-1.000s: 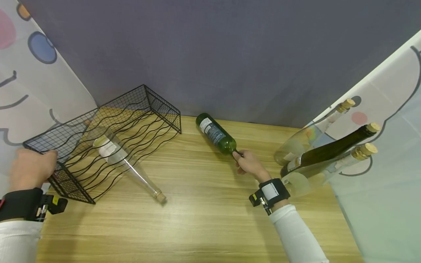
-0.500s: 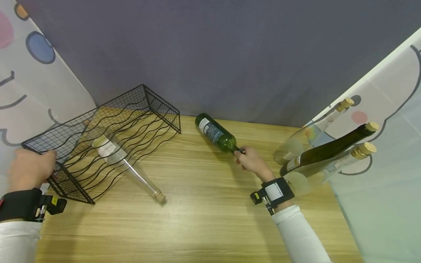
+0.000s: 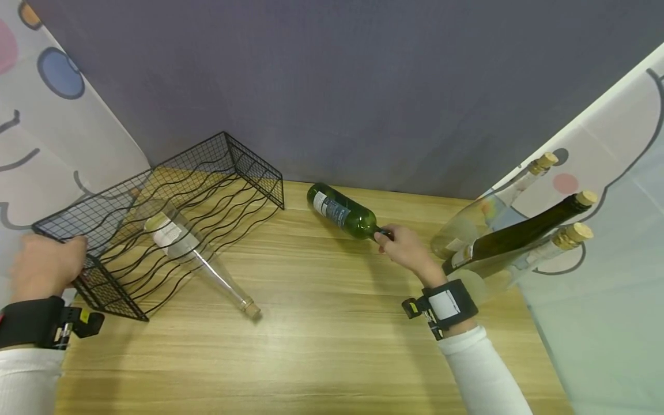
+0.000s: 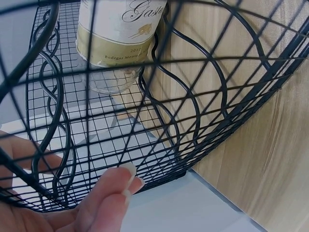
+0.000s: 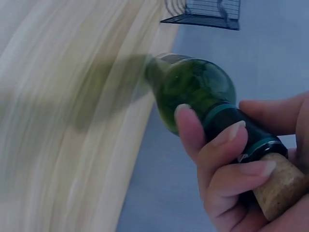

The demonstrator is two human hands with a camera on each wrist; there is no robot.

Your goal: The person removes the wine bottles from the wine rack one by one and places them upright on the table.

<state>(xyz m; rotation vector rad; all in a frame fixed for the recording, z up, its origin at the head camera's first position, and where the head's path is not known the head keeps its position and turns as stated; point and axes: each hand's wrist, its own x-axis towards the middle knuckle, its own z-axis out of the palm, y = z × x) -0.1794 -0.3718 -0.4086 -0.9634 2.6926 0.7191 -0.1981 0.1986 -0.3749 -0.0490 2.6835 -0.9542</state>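
A green wine bottle [image 3: 344, 212] with a white and dark label lies slantwise over the table, its neck toward me. My right hand [image 3: 407, 249] grips it by the neck. In the right wrist view, the fingers [image 5: 219, 145] curl round the dark neck wrap, and the cork [image 5: 282, 186] shows near the palm. My left hand [image 3: 49, 265] holds the near left end of a black wire wine rack [image 3: 260, 172]. The left wrist view shows its fingers [image 4: 108, 191] curled about the mesh. A clear corked bottle [image 3: 173, 233] lies across the rack's wavy wires.
At the right stand two clear corked bottles, the rear one [image 3: 461, 230] and the front one [image 3: 550, 253], with a dark green bottle [image 3: 513, 237] between them. A grey wall [image 3: 363, 104] borders the wooden table [image 3: 290, 351] at the back.
My right hand has moved slightly right with the green bottle's neck, turning the bottle a little. The left hand and rack have stayed in place.
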